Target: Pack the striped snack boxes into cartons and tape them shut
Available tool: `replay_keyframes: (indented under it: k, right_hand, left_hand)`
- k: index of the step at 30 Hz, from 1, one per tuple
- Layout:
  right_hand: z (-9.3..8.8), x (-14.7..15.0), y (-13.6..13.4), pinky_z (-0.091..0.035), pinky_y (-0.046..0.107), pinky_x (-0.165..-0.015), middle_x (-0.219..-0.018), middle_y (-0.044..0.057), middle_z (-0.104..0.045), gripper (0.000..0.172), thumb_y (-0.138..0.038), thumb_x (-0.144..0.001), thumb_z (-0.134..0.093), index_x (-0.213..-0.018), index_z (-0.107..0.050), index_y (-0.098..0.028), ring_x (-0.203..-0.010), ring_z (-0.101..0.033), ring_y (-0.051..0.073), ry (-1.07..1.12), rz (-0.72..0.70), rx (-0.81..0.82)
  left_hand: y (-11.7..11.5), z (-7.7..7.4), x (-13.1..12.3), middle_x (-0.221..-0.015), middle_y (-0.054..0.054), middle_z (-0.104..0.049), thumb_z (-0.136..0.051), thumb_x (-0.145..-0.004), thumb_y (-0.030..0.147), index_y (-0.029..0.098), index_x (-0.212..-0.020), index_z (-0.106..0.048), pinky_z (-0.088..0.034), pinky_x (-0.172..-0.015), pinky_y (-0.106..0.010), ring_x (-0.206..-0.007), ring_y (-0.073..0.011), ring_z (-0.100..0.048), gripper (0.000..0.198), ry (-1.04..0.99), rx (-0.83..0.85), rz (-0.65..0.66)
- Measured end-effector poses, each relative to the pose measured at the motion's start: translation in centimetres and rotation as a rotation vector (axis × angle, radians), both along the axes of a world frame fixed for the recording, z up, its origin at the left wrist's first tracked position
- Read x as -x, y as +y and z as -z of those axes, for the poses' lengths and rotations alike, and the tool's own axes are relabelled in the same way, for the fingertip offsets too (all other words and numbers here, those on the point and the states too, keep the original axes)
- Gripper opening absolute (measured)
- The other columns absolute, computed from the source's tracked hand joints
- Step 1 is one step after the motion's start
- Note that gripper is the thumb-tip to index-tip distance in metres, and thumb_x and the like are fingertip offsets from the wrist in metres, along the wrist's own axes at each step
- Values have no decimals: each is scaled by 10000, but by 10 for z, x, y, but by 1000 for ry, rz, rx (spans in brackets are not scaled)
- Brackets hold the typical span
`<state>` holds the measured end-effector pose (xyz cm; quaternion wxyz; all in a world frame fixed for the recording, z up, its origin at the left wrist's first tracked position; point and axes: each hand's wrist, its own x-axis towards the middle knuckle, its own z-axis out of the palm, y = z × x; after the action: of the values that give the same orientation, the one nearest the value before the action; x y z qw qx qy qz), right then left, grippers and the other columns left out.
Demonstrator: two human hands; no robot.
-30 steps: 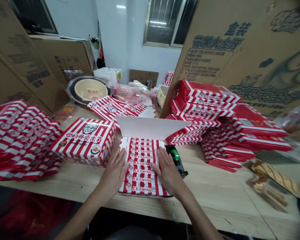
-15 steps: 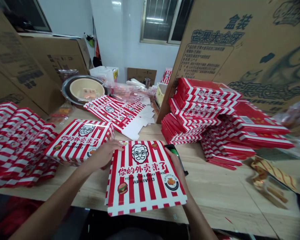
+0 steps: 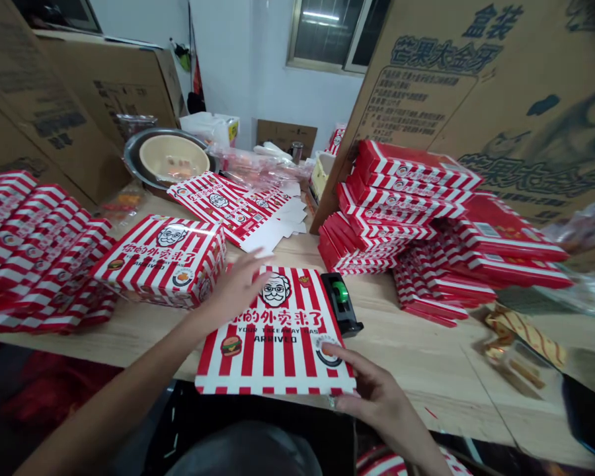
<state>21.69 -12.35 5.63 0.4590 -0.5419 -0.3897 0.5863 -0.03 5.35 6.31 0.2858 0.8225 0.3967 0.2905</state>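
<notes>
A red-and-white striped takeaway box (image 3: 277,337) with its lid closed lies at the table's front edge, right before me. My left hand (image 3: 238,287) rests open on its far left corner, fingers spread flat on the lid. At the near right corner, my right hand (image 3: 371,390) holds the box's edge, fingers on top and thumb at the rim. A black tape dispenser with a green roll (image 3: 343,303) sits just right of the box. Another closed striped box (image 3: 166,261) stands to the left.
Piles of closed striped boxes lie at the left (image 3: 34,251) and right (image 3: 426,231). Flat unfolded box blanks (image 3: 238,208) lie behind. A bowl in a metal basin (image 3: 171,155) stands at the back. Big cardboard cartons (image 3: 476,92) wall both sides. Snack packets (image 3: 520,344) lie at right.
The open box was closed by folding its white lid down. The box then slid toward me, my right hand moved from its right side to its near right corner.
</notes>
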Motion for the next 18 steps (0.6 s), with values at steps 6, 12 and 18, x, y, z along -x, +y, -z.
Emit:
replay_keyframes:
  k: [6,12,18]
  right_hand:
    - [-6,0,8,-525,326,-802,-1033,47,-683,420,-354,-601,-757,-1002,-685,-253,-916,-636,230,-136,-29,-77]
    - [-3,16,13,-526,311,-797,-1179,42,-610,473,-346,-724,-654,-1178,-574,-238,-932,-625,204,-392,118,-180]
    - [13,21,6,-504,310,-703,-880,43,-663,216,-290,-762,-636,-972,-683,-272,-798,-587,186,-765,272,-542]
  left_hand:
    - [-82,-30,79,-1232,-23,-555,-589,-744,452,293,-1200,-533,-409,-955,-377,-1153,-268,-477,487,-150,595,-191]
    - [-100,-24,66,-1329,40,-470,-558,-803,383,347,-1285,-432,-417,-942,-279,-1175,-207,-470,500,-116,525,-90]
    - [-106,23,68,-1094,-29,-633,-521,-847,256,278,-1118,-605,-441,-831,-274,-934,-173,-568,285,-4,-121,-100]
